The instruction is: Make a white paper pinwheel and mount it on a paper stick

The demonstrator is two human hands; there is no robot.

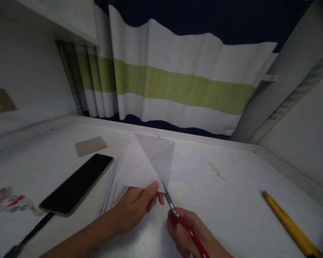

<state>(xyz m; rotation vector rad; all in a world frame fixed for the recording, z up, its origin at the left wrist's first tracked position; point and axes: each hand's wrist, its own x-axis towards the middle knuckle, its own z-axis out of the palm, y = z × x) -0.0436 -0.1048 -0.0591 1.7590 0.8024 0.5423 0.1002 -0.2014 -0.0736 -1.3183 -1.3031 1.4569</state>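
Observation:
A white square of paper (134,163) with crossing diagonal creases is held up above the desk, tilted toward me. My left hand (140,202) pinches its lower edge, thumb on top and fingers beneath. In my right hand (184,229) is a pair of scissors (190,229) with red handles. The blades lie at the paper's lower right corner and point up along a crease toward its middle. Whether the blades are apart or together is hard to make out. Part of the handles is hidden by my fingers.
A phone (78,184) lies left of the paper, with a dark cable or strap (33,231) and a beaded trinket (14,200) nearby. Behind it is a beige card (90,146). A yellow cutter (290,222) lies at right. A striped curtain (177,82) hangs behind the white desk (231,208).

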